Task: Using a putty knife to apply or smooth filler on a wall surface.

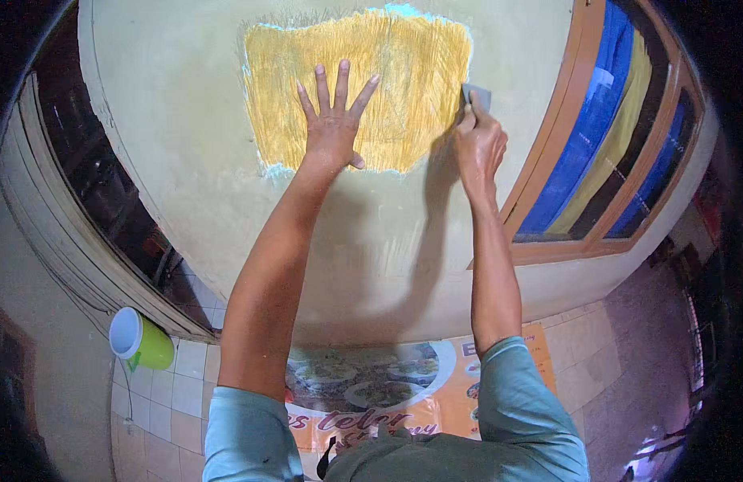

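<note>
A yellow-orange patch [420,88] with rough, light-blue edges covers part of the pale wall [179,104] in front of me. My left hand [333,128] lies flat against the patch, fingers spread, holding nothing. At the patch's right edge, my right hand [479,143] grips a small grey scraper [479,95]. Its flat blade touches or nearly touches the wall there. The scraper's lower part is hidden by my fingers.
Right of the patch is a brown wooden window frame [548,136] with blue and yellow cloth behind it. A green bucket [153,344] stands on the tiled floor at the lower left. A printed orange banner [452,402] lies below the wall.
</note>
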Tool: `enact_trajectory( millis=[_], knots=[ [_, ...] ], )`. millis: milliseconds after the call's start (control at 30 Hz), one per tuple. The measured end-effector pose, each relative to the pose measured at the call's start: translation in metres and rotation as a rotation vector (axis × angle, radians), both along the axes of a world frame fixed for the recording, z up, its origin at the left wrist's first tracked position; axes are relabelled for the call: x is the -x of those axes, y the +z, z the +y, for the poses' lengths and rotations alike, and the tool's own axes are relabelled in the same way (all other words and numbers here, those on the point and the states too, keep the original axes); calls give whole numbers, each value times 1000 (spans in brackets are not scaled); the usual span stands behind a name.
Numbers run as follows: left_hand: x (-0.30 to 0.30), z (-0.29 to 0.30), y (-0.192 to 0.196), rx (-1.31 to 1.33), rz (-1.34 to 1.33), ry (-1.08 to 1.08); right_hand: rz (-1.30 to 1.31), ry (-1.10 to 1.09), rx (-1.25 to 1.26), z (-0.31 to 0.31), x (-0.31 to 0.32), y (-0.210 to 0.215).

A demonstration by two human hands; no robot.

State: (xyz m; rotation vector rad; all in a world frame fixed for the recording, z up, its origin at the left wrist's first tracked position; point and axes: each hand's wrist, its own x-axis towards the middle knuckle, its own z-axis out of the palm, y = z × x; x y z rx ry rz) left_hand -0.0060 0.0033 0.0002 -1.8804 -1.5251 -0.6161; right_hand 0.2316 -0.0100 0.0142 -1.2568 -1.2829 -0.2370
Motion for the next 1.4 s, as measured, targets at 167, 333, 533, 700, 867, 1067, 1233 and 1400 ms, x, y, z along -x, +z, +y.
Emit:
enact_trajectory(
  millis=[167,333,533,700,867,1067,1233,1400],
  knots=[
    [-8,2,-2,24,-8,2,21,-21,-31,6,-5,8],
    [-4,-2,0,13,-20,-8,27,9,-35,3,-4,14],
    [-3,1,1,-8,-15,-8,89,5,24,0,-1,13],
    [-6,-2,2,22,20,56,47,35,17,-7,-3,24],
    [-6,-1,-1,16,30,53,33,-5,-3,4,-1,10],
    [-2,-1,0,-31,3,-6,65,26,-49,0,-2,27],
    [-6,0,-2,-5,35,67,10,7,39,4,-2,9],
    [-5,-5,-2,25,22,54,26,1,19,-1,-10,28]
  ],
)
